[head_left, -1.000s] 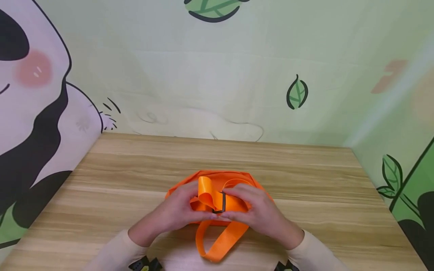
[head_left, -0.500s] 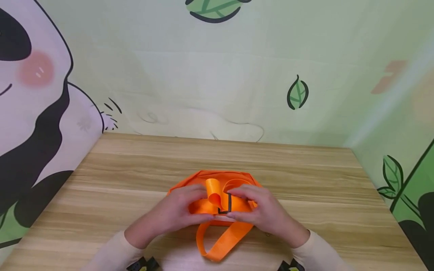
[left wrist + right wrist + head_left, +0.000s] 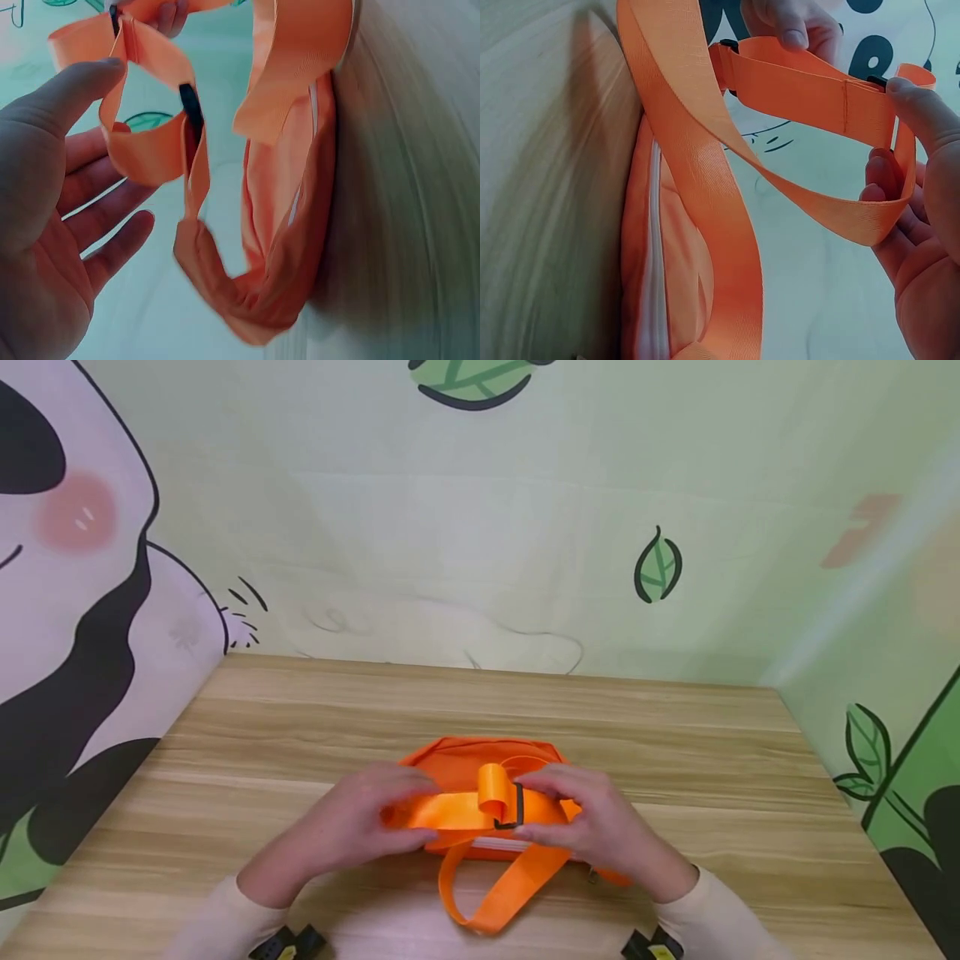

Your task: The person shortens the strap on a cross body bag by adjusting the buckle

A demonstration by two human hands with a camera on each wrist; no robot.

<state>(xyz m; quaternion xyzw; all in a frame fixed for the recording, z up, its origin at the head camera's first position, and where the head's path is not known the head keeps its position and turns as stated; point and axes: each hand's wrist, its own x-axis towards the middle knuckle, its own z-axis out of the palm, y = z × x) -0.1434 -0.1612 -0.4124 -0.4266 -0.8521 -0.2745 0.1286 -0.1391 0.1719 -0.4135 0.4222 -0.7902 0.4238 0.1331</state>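
Note:
An orange zippered bag (image 3: 480,756) lies on the wooden table, and its orange webbing strap (image 3: 450,811) is raised in front of it. My left hand (image 3: 360,818) grips the strap across its width, thumb at one edge and fingers at the other. In the left wrist view a second black buckle (image 3: 191,103) sits on the strap near that hand. My right hand (image 3: 592,818) pinches the strap at a black slider buckle (image 3: 519,806), thumb and fingertips at its two ends. A short loop of webbing (image 3: 492,787) stands up beside this slider.
A hanging strap loop (image 3: 498,897) lies in front of the bag on the table (image 3: 300,718). The bag's white zipper (image 3: 655,247) shows in the right wrist view. Behind the table stands a printed wall (image 3: 480,543) with a panda and leaves.
My left hand has slid left along the strap, away from the slider, leaving a longer flat stretch between the hands. My right hand has shifted slightly right with the slider and the standing loop.

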